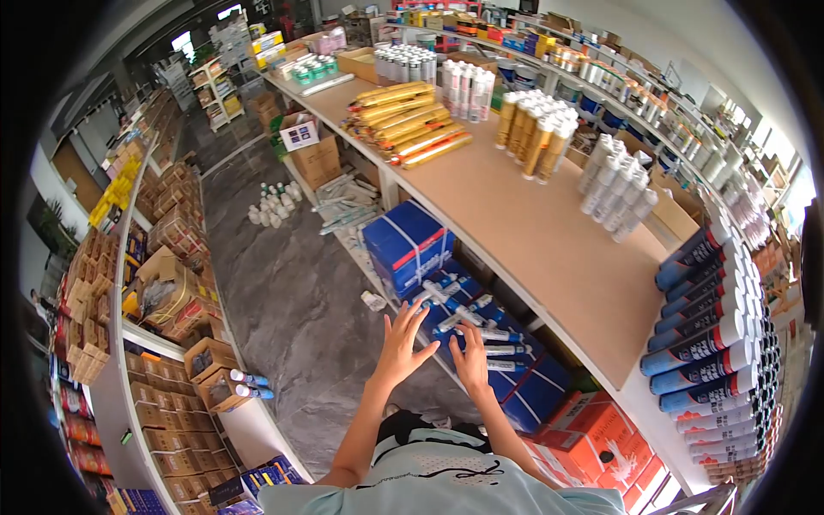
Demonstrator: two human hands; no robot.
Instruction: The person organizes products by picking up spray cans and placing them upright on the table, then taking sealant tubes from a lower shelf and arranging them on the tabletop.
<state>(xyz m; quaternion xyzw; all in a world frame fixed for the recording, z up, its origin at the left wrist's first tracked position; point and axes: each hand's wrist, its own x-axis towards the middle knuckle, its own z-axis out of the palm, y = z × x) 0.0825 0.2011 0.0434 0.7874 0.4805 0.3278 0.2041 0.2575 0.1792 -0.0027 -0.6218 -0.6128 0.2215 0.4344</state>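
Two hands, left hand (pixel 399 345) and right hand (pixel 471 362), fingers spread, over loose blue-and-white cartridges (pixel 506 350); contact can't be told. At least five, overlap prevents full count. They lie on blue cartons (pixel 525 403) below the bench (pixel 549 249). Long axes mostly crosswise in view, one slanting down-right; nozzle ends unclear.

Two blue-and-white bottles (pixel 255 392) at left; at centre, perhaps seven tubes (pixel 506 350), overlap hampering the count.
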